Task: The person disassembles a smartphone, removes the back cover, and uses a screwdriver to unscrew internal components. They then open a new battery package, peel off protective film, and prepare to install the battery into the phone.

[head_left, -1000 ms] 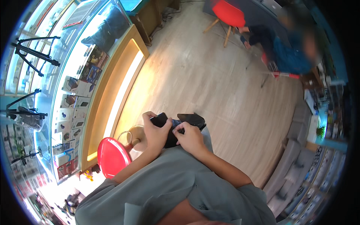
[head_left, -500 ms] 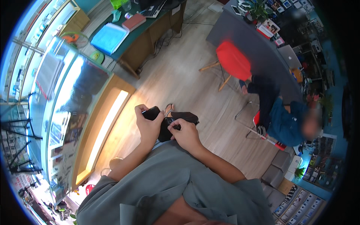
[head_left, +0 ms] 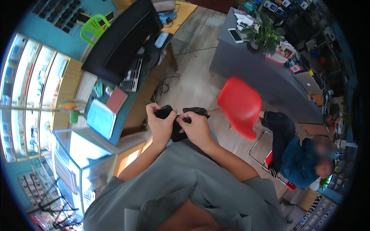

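in the head view, the left hand (head_left: 160, 125) keeps its fingers curled round a dark, phone-like device (head_left: 164, 112), much as half a second ago. the right hand (head_left: 198, 129) stays just beside it, thumb and finger drawn into a pinch; i cannot tell whether they grip anything. a black pouch-like item (head_left: 178, 134) lies below, between the two hands. the wearer's gaze has swung: a large monitor (head_left: 123, 42) now shows at upper left, and the red chair (head_left: 239, 107) sits lower, with a seated person (head_left: 295, 163) near it.
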`<state>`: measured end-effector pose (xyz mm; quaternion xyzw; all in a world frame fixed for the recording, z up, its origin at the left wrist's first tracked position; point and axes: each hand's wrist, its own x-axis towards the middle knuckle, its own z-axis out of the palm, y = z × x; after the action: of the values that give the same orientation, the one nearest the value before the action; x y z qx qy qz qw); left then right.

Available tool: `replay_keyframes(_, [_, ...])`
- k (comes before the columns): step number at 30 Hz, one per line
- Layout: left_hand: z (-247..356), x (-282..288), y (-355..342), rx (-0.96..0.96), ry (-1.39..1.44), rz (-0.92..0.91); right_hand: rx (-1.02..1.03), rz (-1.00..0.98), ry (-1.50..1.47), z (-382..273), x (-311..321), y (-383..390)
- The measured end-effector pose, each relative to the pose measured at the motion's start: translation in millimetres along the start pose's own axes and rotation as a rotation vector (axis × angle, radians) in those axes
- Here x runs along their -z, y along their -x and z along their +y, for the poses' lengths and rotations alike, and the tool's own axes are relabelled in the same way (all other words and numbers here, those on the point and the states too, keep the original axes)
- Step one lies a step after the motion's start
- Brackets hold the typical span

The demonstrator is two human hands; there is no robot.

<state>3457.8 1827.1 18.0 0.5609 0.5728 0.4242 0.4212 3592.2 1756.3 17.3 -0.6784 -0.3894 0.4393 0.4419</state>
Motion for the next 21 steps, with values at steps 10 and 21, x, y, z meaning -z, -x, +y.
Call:
replay_keyframes(10, [27,-174,-254,-0.121,-0.052,-0.077,-0.213,-0.054,-0.064,-40,109,-264])
replay_keyframes(21, [96,-378,-440,0.045,0.127,-0.477,-0.274,0.360,-0.308,-92,221,-432])
